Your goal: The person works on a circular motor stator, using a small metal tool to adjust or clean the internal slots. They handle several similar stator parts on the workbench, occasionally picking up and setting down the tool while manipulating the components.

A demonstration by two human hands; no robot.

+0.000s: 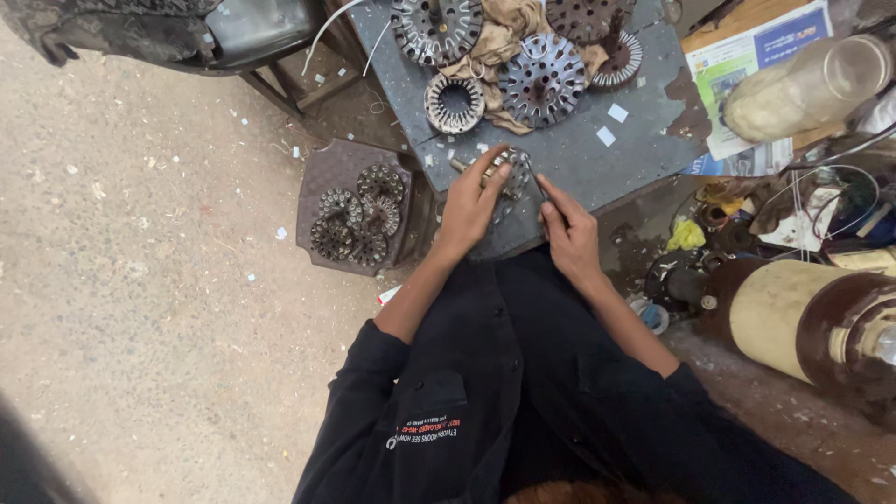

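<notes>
While gripped, stator core (511, 175) between left hand (469, 205) fingers, right hand (569, 233) beside.

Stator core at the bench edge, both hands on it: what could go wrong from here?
1. The stator core sits near the grey bench edge; a push could tip it off.
2. The right hand holds a thin tool close to the left hand; a slip might jab fingers.
3. The glass jar lies sideways and may roll.

Bare grey tabletop (644, 121) lies open right of the hands; slotted metal discs (541, 79) crowd its far edge.
</notes>
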